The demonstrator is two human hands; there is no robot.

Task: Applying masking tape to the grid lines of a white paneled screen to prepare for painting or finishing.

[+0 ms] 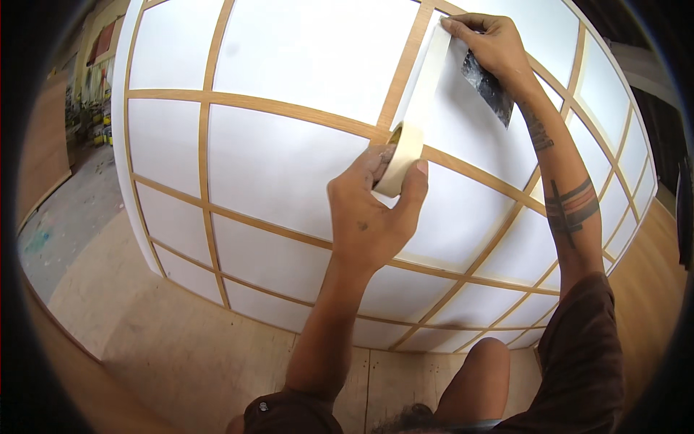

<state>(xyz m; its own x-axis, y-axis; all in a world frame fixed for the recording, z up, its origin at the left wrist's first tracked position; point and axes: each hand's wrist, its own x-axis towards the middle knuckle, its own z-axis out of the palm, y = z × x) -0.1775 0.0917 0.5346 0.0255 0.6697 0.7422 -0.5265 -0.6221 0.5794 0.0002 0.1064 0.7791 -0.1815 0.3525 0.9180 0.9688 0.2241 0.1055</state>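
My left hand [372, 220] is closed around a cream roll of masking tape [405, 159], fingers inside its core and thumb against the outer side. From the roll a pulled-out strip of tape [429, 79] runs up along a wooden slat of a white panel [282, 159]. Higher up, my right hand [500, 45] pinches the strip's free end between thumb and fingertips. A dark, smeared scraper blade [486, 87] sticks out below the right palm, tucked in the same hand; its handle is hidden. Whether the strip's length touches the panel, I cannot tell.
Wooden slats [289, 108] divide the large panel into a grid. Beneath it lies a light plywood surface [181, 340]. My bent knee [477, 376] is close to the panel's lower edge. Paint-spotted grey floor [87, 217] and several containers [90, 126] show at the left.
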